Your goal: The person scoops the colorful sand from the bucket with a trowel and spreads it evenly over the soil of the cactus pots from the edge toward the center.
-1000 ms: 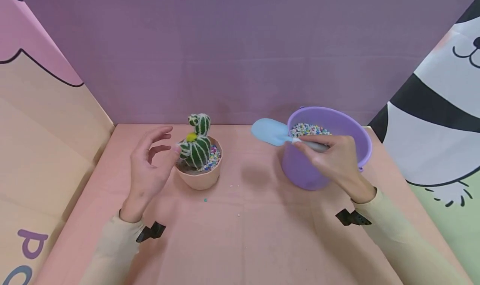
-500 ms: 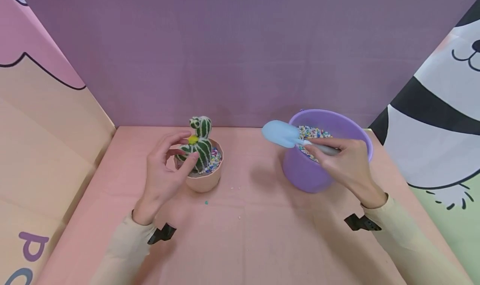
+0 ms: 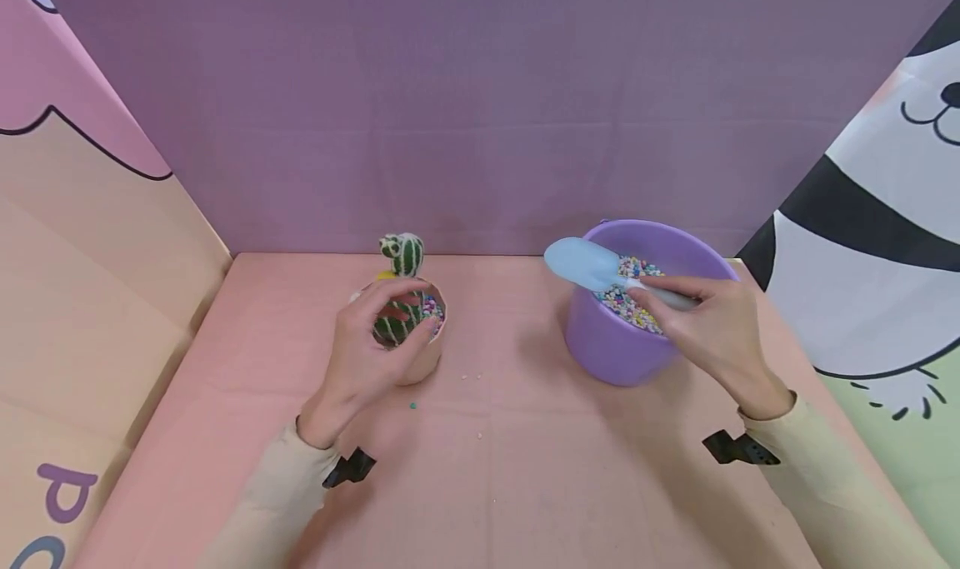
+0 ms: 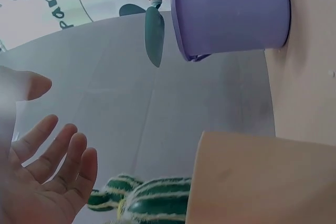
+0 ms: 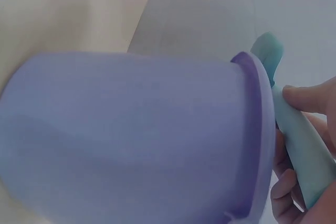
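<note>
My right hand (image 3: 716, 323) grips the handle of a light blue trowel (image 3: 579, 262), level over the left rim of a purple bucket (image 3: 618, 356). Small multicoloured beads (image 3: 630, 309) fill part of that bucket. In the right wrist view the thumb lies along the trowel handle (image 5: 302, 145). A green felt-like cactus (image 3: 407, 255) with white stripes and a yellow flower stands in a peach pot (image 3: 424, 364) with beads around its base. My left hand (image 3: 366, 336) hovers before the cactus, partly hiding it. The left wrist view shows its fingers (image 4: 68, 166) spread and apart from the plant.
A few stray beads (image 3: 412, 406) lie on the pink tabletop (image 3: 480, 486) in front of the pot. A purple backdrop (image 3: 480, 119) rises behind. Printed panels, one with a panda (image 3: 847, 277), stand at the left and right sides.
My left hand has moved right, from beside the pot to in front of the cactus. The right hand has shifted rightward with the trowel, bringing its blade closer over the bucket's rim.
</note>
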Demonstrator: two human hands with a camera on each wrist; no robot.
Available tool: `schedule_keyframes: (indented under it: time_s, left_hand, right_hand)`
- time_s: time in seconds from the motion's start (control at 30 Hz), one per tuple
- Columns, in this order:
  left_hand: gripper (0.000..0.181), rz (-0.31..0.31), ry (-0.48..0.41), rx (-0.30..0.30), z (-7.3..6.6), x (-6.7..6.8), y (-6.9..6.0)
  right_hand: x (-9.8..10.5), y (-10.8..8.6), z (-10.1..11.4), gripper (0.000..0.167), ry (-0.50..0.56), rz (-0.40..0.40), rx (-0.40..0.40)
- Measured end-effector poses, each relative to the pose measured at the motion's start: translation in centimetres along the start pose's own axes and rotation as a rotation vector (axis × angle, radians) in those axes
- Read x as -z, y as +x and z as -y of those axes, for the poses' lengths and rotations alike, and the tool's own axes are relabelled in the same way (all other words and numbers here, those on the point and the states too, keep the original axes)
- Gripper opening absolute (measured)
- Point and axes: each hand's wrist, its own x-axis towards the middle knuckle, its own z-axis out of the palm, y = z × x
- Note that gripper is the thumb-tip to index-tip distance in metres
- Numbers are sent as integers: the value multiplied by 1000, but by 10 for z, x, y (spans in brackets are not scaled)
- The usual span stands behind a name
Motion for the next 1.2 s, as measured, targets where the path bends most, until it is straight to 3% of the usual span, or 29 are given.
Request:
schedule_keyframes:
  time_s: [0.17, 0.27, 0.57, 0.73, 0.93, 1.2]
  left_hand:
    - [31, 27, -35, -18, 1, -12, 6]
    - [31, 53, -44, 2, 2, -20, 9]
    - [31, 104, -15, 58, 6, -35, 18]
    - [32, 166, 9, 119, 10, -42, 25]
    - [33, 234, 46, 152, 16, -53, 35]
    - [36, 302, 49, 127, 15, -80, 47]
  right_hand:
    - [8, 0, -5, 16, -19, -19, -21]
    - [13, 0, -9, 17, -40, -12, -63]
    - [18, 3, -25, 17, -75, -38, -41]
    - [20, 4, -30, 18, -112, -45, -70]
    - [27, 3, -32, 23, -143, 0, -114]
    - [35, 1, -39, 27, -215, 19, -147]
